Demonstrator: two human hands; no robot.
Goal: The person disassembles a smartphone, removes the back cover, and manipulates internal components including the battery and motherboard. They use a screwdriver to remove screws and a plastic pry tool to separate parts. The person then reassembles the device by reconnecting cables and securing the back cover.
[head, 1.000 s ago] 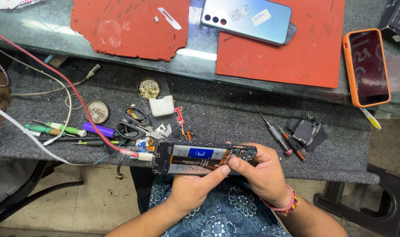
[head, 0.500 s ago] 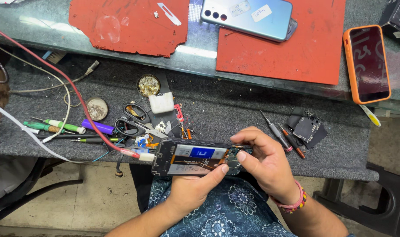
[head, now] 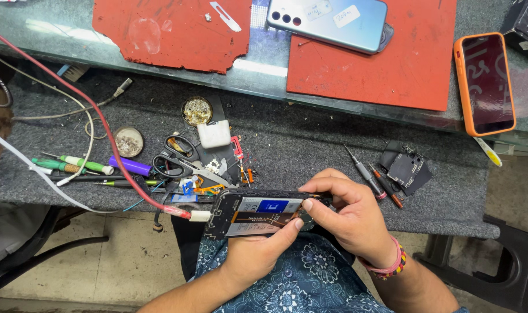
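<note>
The opened phone (head: 258, 213) shows a matt black plastic frame and a glossy blue-labelled battery; the bench's near ledge (head: 310, 145) is covered in rough grey carpet-like cloth; far off, two red mats (head: 159, 32) look matt and rubbery, worn at the edges; the silver-blue phone (head: 327, 22) has a smooth, glossy back; the scissors (head: 180, 162) have shiny metal blades.

The right end of the opened phone (head: 258, 213) is covered by the right hand (head: 348, 217), and its underside by the left hand (head: 255, 255). What the right fingertips (head: 306, 204) pinch cannot be made out. Beyond the hands, the black box (head: 524, 26) is cut off by the frame's corner.
</note>
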